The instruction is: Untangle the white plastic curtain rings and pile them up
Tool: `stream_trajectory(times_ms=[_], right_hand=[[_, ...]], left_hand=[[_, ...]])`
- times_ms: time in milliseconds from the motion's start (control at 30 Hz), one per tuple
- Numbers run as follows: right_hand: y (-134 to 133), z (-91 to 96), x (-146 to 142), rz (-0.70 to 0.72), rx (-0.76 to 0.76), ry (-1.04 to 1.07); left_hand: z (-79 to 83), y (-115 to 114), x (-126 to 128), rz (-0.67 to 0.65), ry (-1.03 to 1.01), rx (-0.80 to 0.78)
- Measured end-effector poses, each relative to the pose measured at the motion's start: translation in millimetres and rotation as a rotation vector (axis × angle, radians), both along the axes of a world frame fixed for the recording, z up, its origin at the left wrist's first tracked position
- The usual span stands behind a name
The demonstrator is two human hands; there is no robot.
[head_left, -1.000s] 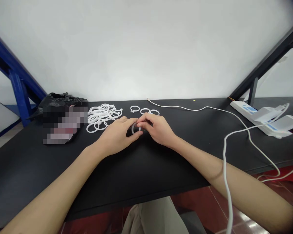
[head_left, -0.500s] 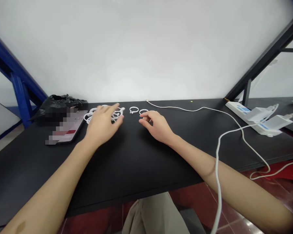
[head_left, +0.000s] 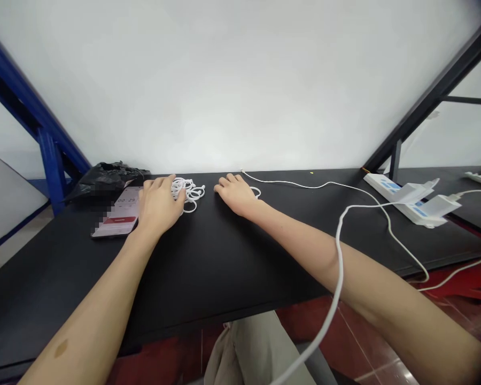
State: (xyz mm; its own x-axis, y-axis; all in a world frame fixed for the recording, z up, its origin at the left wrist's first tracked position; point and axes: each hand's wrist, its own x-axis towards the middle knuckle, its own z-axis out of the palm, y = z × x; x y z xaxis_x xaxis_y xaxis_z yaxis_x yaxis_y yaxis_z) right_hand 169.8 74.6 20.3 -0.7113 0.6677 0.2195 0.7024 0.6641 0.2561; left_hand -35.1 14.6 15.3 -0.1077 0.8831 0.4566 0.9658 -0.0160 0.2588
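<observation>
On the black table top, my left hand (head_left: 160, 202) rests palm down at the left side of a pile of thin white rings (head_left: 187, 188), some with a small knob. Its thumb is apart from the fingers and touches or nearly touches the pile; part of the pile is hidden behind it. To the right, my right hand (head_left: 236, 193) lies palm down with its fingers spread on the table. A single white ring (head_left: 257, 191) shows partly behind its wrist side. Whatever is under that palm is hidden.
A phone (head_left: 118, 219) with a timer lies left of my left hand, before a crumpled black plastic bag (head_left: 104, 179). At right stands a white power strip (head_left: 401, 200) with plugged-in chargers. A white cable (head_left: 340, 256) crosses above my right forearm. Behind is a white wall (head_left: 240, 85).
My left hand has lowered to the left edge of the pile, uncovering more rings. My right hand has turned palm down, spread its fingers and moved left over where loose rings lay. The view has shifted slightly.
</observation>
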Motion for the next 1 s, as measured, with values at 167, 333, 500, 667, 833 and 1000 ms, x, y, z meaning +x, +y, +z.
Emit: stream_trajectory(times_ms=[167,333,500,667,833,1000], right_hand=[[-25,6.3,12,0.081,-0.179,0.378],[-55,-0.4,29,0.171,-0.474,0.908],[-66,-11.0,37,0.017,-0.659,1.203],[-62,-7.3,41,0.023,-0.650,1.194],[-59,-4.5,45,0.079,-0.660,1.109],[-60,-4.6,46,0.115,-0.742,1.077]], left_hand=[[6.3,-11,26,-0.305,-0.058,0.053],[12.1,-29,59,-0.564,-0.139,-0.131],[10.6,-33,66,-0.573,-0.145,-0.253],[11.1,-31,63,-0.598,-0.260,-0.304],[13.3,-31,63,-0.562,-0.303,-0.294],[12.1,-33,66,-0.536,-0.253,-0.303]])
